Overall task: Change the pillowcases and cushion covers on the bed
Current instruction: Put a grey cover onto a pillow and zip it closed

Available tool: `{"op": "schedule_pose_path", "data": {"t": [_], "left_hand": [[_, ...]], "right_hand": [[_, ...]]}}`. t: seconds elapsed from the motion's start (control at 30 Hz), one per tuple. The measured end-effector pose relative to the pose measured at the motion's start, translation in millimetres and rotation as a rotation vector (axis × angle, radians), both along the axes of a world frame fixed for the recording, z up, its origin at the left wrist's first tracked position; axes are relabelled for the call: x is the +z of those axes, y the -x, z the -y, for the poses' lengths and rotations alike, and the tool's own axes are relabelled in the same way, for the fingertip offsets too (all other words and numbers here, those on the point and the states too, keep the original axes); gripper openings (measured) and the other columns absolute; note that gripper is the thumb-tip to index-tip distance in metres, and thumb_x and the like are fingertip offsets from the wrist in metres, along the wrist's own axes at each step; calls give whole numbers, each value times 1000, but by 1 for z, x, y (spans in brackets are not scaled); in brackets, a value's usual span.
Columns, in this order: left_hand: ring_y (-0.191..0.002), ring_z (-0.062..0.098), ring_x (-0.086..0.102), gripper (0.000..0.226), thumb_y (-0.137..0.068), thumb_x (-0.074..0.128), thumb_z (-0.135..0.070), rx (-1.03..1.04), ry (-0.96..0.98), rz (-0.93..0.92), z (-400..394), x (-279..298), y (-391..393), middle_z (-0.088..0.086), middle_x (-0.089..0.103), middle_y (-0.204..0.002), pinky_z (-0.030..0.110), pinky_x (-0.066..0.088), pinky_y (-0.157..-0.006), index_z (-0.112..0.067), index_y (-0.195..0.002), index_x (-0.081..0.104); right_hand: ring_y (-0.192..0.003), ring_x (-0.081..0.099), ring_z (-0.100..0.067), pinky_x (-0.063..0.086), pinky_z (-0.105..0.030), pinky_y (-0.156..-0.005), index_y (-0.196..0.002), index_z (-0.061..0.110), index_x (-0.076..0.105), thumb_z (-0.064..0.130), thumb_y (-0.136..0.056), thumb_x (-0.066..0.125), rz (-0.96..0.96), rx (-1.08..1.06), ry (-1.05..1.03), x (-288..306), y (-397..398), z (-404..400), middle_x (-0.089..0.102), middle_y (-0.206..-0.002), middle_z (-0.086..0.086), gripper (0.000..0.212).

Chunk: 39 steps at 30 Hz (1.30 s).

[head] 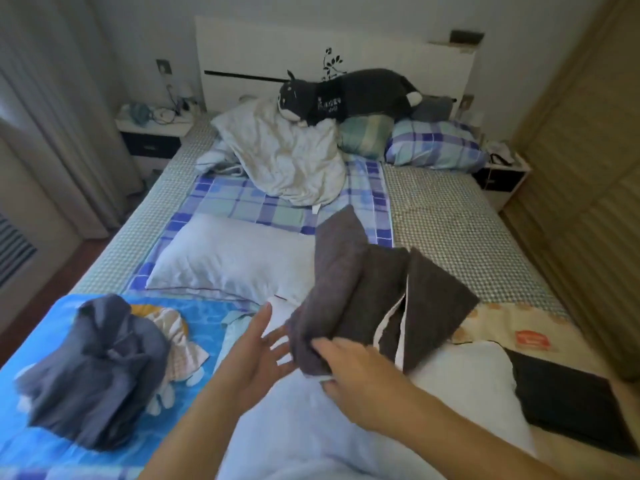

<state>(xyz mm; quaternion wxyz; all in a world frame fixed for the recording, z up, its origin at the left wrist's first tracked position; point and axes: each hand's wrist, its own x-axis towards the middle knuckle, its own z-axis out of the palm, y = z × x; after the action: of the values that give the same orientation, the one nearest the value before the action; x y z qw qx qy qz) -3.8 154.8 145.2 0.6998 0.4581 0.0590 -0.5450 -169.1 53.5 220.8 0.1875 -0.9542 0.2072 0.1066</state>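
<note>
My right hand (349, 372) grips the near edge of a folded dark grey cover (363, 289) and holds it above a bare white pillow (346, 420) right in front of me. My left hand (256, 351) is beside it to the left, fingers spread, holding nothing. A second bare white pillow (228, 258) lies further up the bed. Near the headboard sit a crumpled white pillow (287, 157), a green checked pillow (367, 133) and a blue plaid pillow (436, 147).
A bundle of dark blue cloth (97, 368) lies on a bright blue sheet at the left. A black plush cat (349, 95) rests on the far pillows. A dark folded item (568, 403) lies at my right. Bedside tables (152, 129) flank the bed; a wardrobe (588, 168) stands right.
</note>
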Motion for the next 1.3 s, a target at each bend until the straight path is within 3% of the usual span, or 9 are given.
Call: {"op": "schedule_pose_path", "data": {"t": [0.13, 0.27, 0.4, 0.57, 0.73, 0.9, 1.03, 1.13, 1.3], "left_hand": [[-87, 36, 68, 31, -89, 50, 13, 147, -325, 167, -24, -54, 3, 33, 66, -114, 44, 55, -81, 0, -113, 65], [-69, 20, 62, 32, -93, 47, 12, 392, -277, 252, -49, -38, 6, 11, 70, -91, 24, 50, -50, -14, -100, 64], [-75, 21, 58, 31, -95, 48, 10, 336, -148, 426, -25, -5, -13, 12, 64, -87, 26, 48, -60, -13, -87, 67], [-62, 11, 52, 26, -96, 53, 3, 446, 37, 589, 69, 90, -85, 3, 54, -80, 23, 46, -49, -19, -89, 65], [-81, 20, 62, 28, -94, 54, 3, 465, 188, 653, 87, 145, -130, 11, 64, -99, 29, 51, -65, -21, -87, 68], [-63, 13, 57, 32, -84, 48, 10, 453, -5, 489, 24, 66, -102, -1, 62, -68, 17, 46, -50, -17, -74, 60], [-63, 18, 52, 27, -83, 47, 7, 292, -449, 343, -42, -55, -46, 2, 59, -65, 23, 41, -54, -16, -73, 56], [-66, 24, 58, 6, -86, 57, -8, 13, -666, 308, -82, -123, -15, 14, 64, -79, 30, 47, -62, -10, -84, 62], [-93, 36, 58, 17, -81, 74, -26, -239, -861, 1247, -89, -149, 9, 16, 63, -90, 42, 48, -84, -12, -91, 71]], "right_hand": [[-119, 49, -30, 43, -45, -100, -155, 33, 19, 38, -89, 57, -239, 104, -37, -107, 29, -22, 42, -132, -2, 77], [-95, 63, -18, 27, -43, -108, -116, 27, 61, 35, -74, 62, -103, 122, 281, -144, 67, 19, 60, -96, 8, 43], [-68, 67, -18, 26, -55, -113, -83, 28, 63, 12, -58, 71, -201, 133, 537, -94, 60, 99, 62, -64, 7, 31], [-90, 67, -19, 8, -54, -121, -88, 28, 64, 22, -86, 59, -270, -322, 792, 24, 48, 211, 68, -80, 7, 8], [-76, 59, -34, 33, -44, -88, -82, 9, 66, 6, -65, 72, 158, -559, 1047, 96, 64, 219, 61, -75, -11, 18], [-66, 51, -36, 28, -38, -64, -99, 0, 69, -6, -75, 70, 421, -638, 985, 31, 117, 163, 56, -76, -17, 25], [-72, 57, -36, 37, -42, -70, -102, 7, 73, -6, -68, 71, 104, -656, 794, -71, 168, 94, 56, -81, -12, 36], [-118, 54, -25, 39, -42, -99, -136, 28, 53, 19, -89, 60, -433, -734, 502, -122, 177, 50, 57, -125, -2, 48], [-131, 39, -27, 34, -40, -111, -138, 28, 50, 22, -92, 59, -414, -562, 345, -114, 102, 29, 41, -142, -5, 47]]}}
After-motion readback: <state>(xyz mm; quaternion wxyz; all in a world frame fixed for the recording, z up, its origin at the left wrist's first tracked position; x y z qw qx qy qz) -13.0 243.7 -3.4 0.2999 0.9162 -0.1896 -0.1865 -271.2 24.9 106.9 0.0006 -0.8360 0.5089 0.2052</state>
